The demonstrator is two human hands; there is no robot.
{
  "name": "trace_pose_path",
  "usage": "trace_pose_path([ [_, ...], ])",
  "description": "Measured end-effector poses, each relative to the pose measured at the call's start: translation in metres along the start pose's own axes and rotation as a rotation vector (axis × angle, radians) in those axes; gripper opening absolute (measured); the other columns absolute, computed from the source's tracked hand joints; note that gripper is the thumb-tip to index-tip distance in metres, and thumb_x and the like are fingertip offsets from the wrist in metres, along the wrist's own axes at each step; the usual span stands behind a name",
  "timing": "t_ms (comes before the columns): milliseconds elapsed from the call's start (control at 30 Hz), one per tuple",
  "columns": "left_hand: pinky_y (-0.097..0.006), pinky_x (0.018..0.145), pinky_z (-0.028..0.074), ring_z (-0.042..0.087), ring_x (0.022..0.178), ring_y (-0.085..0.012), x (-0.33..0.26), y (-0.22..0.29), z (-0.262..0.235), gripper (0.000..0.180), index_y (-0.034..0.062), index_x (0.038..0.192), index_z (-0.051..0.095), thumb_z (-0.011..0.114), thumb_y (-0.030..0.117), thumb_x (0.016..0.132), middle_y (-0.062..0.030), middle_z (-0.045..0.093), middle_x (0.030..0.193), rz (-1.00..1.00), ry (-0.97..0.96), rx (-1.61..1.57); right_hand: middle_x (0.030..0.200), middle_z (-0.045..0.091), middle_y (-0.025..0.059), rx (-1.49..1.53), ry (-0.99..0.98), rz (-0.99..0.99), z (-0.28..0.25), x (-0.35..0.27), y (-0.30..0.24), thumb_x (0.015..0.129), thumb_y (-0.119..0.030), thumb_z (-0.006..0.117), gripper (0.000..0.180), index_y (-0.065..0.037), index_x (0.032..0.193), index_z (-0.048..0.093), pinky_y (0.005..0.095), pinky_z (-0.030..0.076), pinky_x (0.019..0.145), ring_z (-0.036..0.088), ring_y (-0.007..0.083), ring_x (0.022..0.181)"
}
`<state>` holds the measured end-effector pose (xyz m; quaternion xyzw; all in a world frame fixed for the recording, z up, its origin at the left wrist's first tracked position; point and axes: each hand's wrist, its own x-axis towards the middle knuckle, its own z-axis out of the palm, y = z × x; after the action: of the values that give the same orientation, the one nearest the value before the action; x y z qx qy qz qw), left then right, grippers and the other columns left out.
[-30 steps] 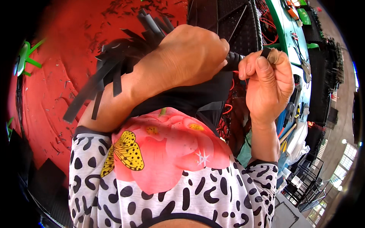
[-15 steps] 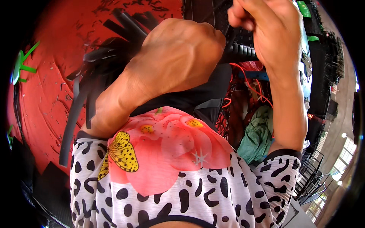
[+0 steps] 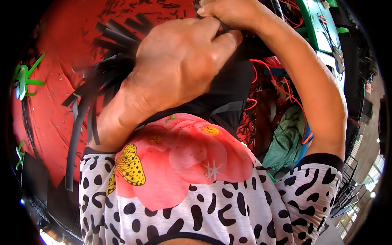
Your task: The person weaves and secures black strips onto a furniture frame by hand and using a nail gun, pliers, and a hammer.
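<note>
My left hand (image 3: pixel 175 61) is closed around a bundle of flat black strips (image 3: pixel 119 37). Their ends fan out on the left side of the fist, and longer ones hang down past my left wrist. At the top of the view, my right hand (image 3: pixel 234 13) is beside the left one, its fingers bent together in a pinch. Whatever lies between those fingers is hidden. The two hands are very close, with dark material just below their fingers. Black cloth (image 3: pixel 220 98) lies across my lap under the left hand.
A red surface (image 3: pixel 45 122) strewn with black scraps spreads out on the left, with a green pronged piece (image 3: pixel 28 79) at its edge. On the right are orange-red cords (image 3: pixel 281 81), a crumpled green bag (image 3: pixel 283 143) and a green-and-white table edge (image 3: pixel 318 30).
My right hand has moved left and away from me, up to the left hand. The left hand has turned slightly, still gripping the strips, and their ends have shifted.
</note>
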<state>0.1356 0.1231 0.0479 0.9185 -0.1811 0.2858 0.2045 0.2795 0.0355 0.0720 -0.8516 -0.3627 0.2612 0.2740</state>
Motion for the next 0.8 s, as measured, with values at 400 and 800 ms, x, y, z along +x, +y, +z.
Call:
trace_pose_path([
  [400,-0.037,0.055,0.045,0.057,0.065,-0.0288,0.0,-0.012,-0.001,0.036,0.0047,0.105,0.063,0.063,-0.006,0.07,-0.0103,0.053,0.072,-0.035,-0.041,-0.091,0.086,0.062,0.0167,-0.118,-0.325,-0.391,-0.03,-0.013,0.019,0.071,0.001,0.055,0.033,-0.001,0.103,0.063,0.0363,0.046,0.069,0.06,0.0277,0.077],
  [800,-0.037,0.059,0.048,0.06,0.071,-0.0316,0.002,-0.014,-0.005,0.037,0.0034,0.11,0.059,0.059,-0.006,0.074,-0.0134,0.058,0.084,-0.032,-0.138,-0.102,0.067,0.061,0.0075,0.133,-0.262,-0.012,-0.028,-0.016,0.002,0.071,0.007,0.054,0.016,0.002,0.084,0.063,0.0272,0.045,0.053,0.059,0.0139,0.059],
])
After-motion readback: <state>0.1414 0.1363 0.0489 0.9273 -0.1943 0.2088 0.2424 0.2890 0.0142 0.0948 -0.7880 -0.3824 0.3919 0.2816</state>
